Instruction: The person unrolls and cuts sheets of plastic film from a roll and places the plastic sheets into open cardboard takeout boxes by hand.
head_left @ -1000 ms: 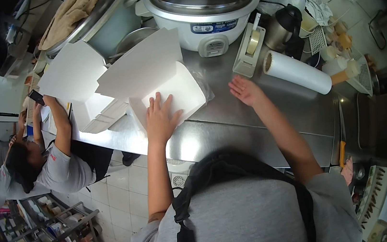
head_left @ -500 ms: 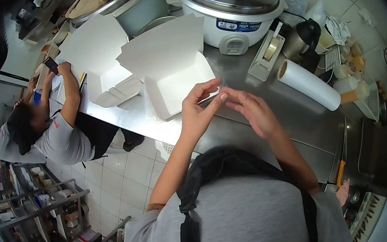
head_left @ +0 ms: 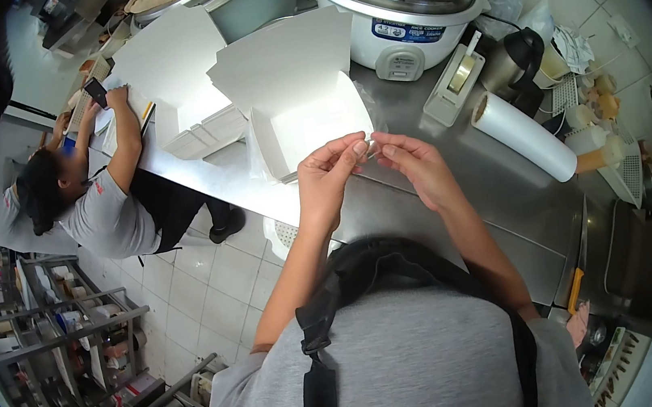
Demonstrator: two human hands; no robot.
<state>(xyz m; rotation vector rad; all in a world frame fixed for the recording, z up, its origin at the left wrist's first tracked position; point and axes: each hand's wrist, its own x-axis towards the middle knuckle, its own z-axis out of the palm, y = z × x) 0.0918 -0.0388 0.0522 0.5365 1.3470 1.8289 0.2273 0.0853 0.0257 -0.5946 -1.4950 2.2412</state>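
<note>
My left hand (head_left: 328,175) and my right hand (head_left: 417,166) are close together above the steel counter, each with fingertips pinched. Between them is a small whitish, clear-looking piece (head_left: 371,147), too small to name. Just behind my left hand stands an open white box (head_left: 313,128) with its lid raised, the front one of a nested stack. A second stack of open white boxes (head_left: 207,132) is to its left. Clear plastic shows at the edges of the nearer stack.
Behind the boxes is a rice cooker (head_left: 402,31). A tape dispenser (head_left: 453,82), a white roll (head_left: 524,137) and a steel jug (head_left: 514,62) lie to the right. A knife with a yellow handle (head_left: 575,291) is far right. At left, a co-worker (head_left: 102,206) holds a phone.
My left hand has left the box interior and my right hand has moved inward to meet it. Their fingers have closed into pinches. The view has shifted.
</note>
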